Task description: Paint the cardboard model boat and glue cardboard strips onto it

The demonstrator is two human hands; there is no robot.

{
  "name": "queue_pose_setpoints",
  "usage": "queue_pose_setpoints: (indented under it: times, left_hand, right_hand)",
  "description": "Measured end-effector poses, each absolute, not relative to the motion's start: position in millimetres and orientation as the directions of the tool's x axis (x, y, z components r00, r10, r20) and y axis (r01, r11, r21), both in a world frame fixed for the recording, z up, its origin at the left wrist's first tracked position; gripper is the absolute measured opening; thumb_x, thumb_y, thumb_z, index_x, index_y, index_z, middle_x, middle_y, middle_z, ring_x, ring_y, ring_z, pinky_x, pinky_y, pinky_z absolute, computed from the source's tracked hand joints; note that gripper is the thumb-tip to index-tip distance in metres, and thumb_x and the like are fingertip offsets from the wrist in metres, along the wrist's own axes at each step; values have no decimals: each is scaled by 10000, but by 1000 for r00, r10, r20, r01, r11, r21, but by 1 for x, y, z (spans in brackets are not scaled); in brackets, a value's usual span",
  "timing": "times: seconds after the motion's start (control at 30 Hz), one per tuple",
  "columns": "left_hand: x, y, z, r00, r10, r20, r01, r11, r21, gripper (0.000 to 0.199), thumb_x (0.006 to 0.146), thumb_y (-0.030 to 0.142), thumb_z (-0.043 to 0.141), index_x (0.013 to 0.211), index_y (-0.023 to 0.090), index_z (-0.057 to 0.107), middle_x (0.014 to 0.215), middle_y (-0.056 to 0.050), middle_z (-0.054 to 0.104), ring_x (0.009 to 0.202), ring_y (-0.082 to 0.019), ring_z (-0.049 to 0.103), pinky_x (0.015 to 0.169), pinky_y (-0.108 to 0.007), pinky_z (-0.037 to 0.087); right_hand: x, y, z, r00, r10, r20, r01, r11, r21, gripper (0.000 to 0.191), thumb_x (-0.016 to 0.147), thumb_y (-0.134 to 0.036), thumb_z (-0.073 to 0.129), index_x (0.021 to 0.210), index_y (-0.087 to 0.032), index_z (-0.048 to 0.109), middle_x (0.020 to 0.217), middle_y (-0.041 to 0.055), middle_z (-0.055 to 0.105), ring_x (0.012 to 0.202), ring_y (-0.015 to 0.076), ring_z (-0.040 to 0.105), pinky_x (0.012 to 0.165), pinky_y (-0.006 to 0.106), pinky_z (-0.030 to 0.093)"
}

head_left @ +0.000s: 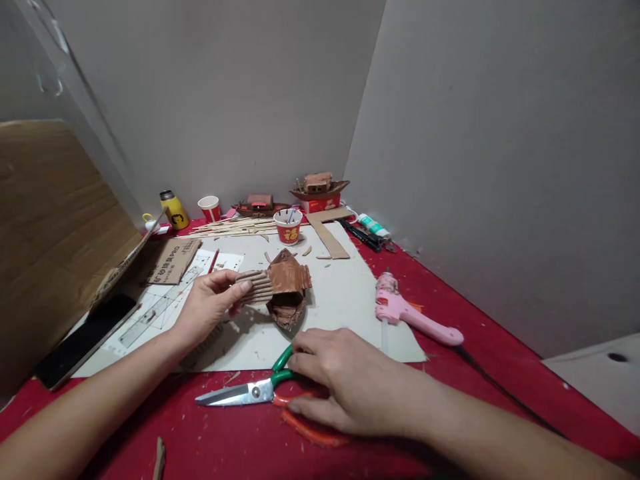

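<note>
My left hand [213, 303] pinches a small piece of corrugated cardboard [257, 287], ridges upward, beside a small brown model boat [287, 280] with a curved roof. The boat lies on a large pale board [345, 313]. Lower down, my right hand [335, 380] has its fingers on the green and orange handles of the scissors [255, 392], whose blades point left over the red tabletop.
A pink glue gun [407, 317] with a cord lies at the right. Behind are a paper cup [288, 233], thin sticks [230, 227] and a finished-looking boat [320, 187]. A phone [85, 337] and a large cardboard sheet [55, 220] are at the left.
</note>
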State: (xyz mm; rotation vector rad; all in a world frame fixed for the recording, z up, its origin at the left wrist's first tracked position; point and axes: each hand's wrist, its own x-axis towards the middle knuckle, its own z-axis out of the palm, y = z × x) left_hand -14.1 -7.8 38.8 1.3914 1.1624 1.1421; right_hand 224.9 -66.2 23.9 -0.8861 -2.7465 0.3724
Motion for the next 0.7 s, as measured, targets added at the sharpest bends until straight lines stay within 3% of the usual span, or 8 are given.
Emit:
queue_pose_setpoints:
  times: [0.1,0.23,0.33,0.43,0.7]
  left_hand:
    - [-13,-9,38,191,979,68,138,-95,986,277,729,401,824,827,152,754,579,-1,676,524,-108,567,548,-219,466]
    - [-9,-10,33,259,964,61,186,-112,976,250,755,369,801,886,157,779,659,-22,724,596,-128,619,604,-234,501]
    - [-5,-9,28,266,962,64,183,-116,976,205,747,342,810,830,165,750,648,-5,711,587,-121,616,584,-218,492]
    - [0,-7,24,257,960,114,188,-165,968,177,738,309,818,790,177,712,689,-4,719,621,-131,634,607,-225,507]
    - [11,6,22,375,833,407,286,-521,804,54,786,223,762,735,208,771,751,-51,720,736,-182,655,686,-286,520]
  right_hand:
    - [231,-62,26,-712,607,351,483,788,-382,315,958,-407,577,774,-169,669,718,36,649,644,146,581,607,260,404]
    - [239,-51,30,-443,681,583,432,732,-527,279,985,-313,536,774,-174,654,667,24,660,575,116,571,572,233,419]
    - [244,-43,32,-291,730,618,434,677,-595,269,965,-285,545,725,-191,623,630,4,638,550,111,561,561,229,434]
    - [245,-37,30,-245,742,625,450,657,-604,291,951,-277,548,677,-189,594,597,-6,604,534,107,534,546,228,419]
    - [244,-29,21,-238,791,564,513,595,-619,272,937,-294,546,705,-178,626,609,2,621,550,112,541,555,227,420]
